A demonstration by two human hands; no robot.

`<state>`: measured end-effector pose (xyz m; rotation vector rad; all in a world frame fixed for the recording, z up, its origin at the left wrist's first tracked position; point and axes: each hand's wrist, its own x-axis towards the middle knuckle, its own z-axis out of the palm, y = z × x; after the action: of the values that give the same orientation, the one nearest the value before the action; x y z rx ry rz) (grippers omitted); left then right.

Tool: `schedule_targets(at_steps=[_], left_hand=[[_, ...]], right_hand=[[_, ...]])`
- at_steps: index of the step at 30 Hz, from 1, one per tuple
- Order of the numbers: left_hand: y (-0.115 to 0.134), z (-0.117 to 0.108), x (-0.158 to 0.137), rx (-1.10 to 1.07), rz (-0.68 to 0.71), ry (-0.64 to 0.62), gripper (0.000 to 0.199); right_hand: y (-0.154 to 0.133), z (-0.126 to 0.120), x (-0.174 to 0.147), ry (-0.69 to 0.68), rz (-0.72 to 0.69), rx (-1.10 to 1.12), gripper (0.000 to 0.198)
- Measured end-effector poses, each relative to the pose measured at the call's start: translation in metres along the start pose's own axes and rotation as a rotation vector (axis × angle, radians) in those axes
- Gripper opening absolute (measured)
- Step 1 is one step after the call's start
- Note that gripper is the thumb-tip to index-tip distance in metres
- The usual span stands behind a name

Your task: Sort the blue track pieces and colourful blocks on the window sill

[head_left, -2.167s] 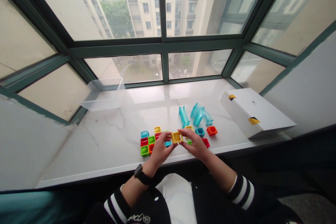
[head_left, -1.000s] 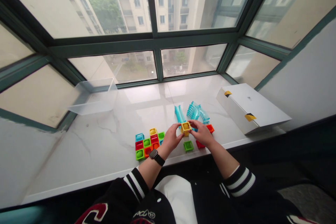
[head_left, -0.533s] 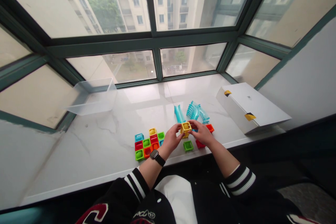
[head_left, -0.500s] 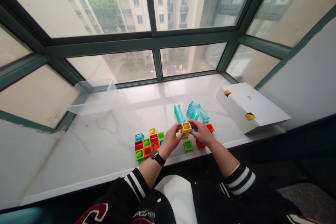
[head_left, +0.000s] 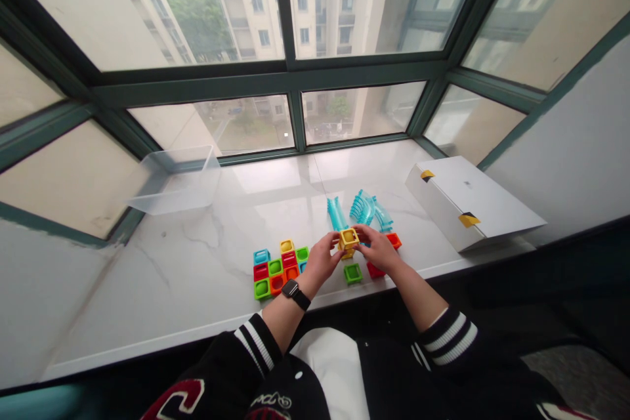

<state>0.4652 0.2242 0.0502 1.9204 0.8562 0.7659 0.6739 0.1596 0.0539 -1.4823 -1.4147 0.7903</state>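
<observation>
A yellow toy block (head_left: 349, 238) is gripped between my two hands, with more yellow right below it. My left hand (head_left: 323, 257) pinches its left side, a dark watch on the wrist. On the opposite side, my right hand (head_left: 377, 247) closes its fingers on the same block. Just below lies a green block (head_left: 352, 273) on the sill. A red block (head_left: 375, 270) is partly covered by my right wrist, and an orange-red block (head_left: 394, 240) sits beyond that hand. Left of my left hand, several coloured blocks (head_left: 275, 267) stand in rows, partly hidden by my forearm.
Translucent blue track pieces (head_left: 363, 207) lie behind my hands, with a straight blue piece (head_left: 336, 213) beside them. A clear plastic bin (head_left: 172, 203) stands at the back left of the marble sill (head_left: 197, 275). At right is a white box (head_left: 472, 200). Windows enclose the back.
</observation>
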Motion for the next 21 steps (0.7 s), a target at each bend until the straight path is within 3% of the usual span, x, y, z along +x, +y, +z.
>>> schedule_targets(at_steps=[5,8,15,17,21], left_hand=[[-0.003,-0.003,-0.001,0.045,0.01,-0.02,0.043],[-0.004,-0.015,-0.006,0.085,0.048,-0.008,0.044],[-0.021,-0.089,-0.047,0.32,0.074,0.192,0.029],[-0.035,-0.111,-0.066,0.419,0.054,0.202,0.036],[-0.063,-0.139,-0.097,0.625,-0.021,0.05,0.07]], right_hand=[[0.002,-0.001,-0.001,-0.009,-0.006,-0.029,0.048],[0.004,-0.001,-0.001,-0.014,-0.009,-0.034,0.048],[0.002,-0.005,-0.006,0.008,-0.049,-0.12,0.061],[-0.007,-0.011,-0.011,0.022,-0.086,-0.158,0.063],[-0.036,-0.023,-0.022,0.143,-0.203,-0.235,0.06]])
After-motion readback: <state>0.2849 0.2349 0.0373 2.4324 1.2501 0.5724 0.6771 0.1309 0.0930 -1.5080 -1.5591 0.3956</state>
